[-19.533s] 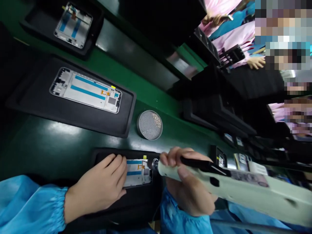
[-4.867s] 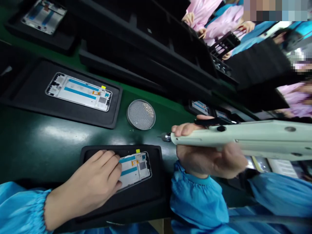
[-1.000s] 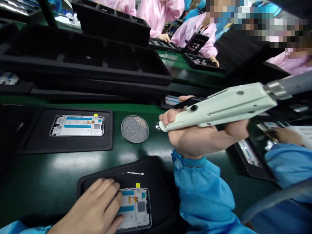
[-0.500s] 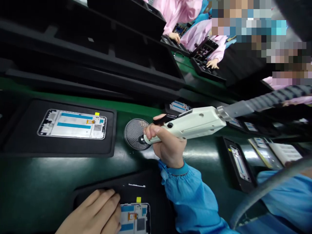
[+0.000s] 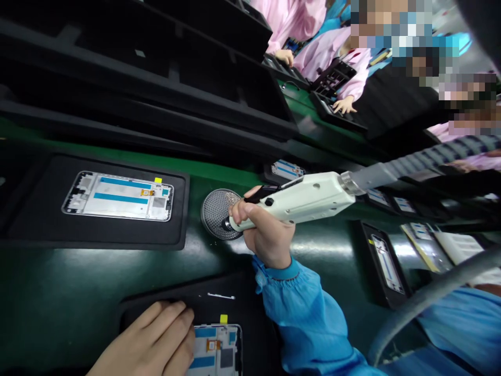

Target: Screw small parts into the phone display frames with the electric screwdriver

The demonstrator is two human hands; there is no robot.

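Observation:
My right hand (image 5: pixel 264 235) is wrapped round a pale green electric screwdriver (image 5: pixel 305 198), whose tip rests over the round perforated screw dish (image 5: pixel 215 211) on the green belt. My left hand (image 5: pixel 151 347) lies flat, fingers together, on the near phone frame (image 5: pixel 217 352), which sits in a black tray (image 5: pixel 219 292) at the bottom edge. A thin metal strip (image 5: pixel 221 296) lies on that tray just beyond the frame.
A second phone frame (image 5: pixel 117 194) lies in a black tray (image 5: pixel 94 235) at the left. Long black trays (image 5: pixel 156 89) fill the far side. More frames in trays (image 5: pixel 385 266) sit to the right. People in pink sleeves (image 5: pixel 332 57) work beyond.
My right hand swung the screwdriver down and left, bringing its tip from the air beside the dish onto the screw dish. My view tilted; the left hand stayed on the near frame.

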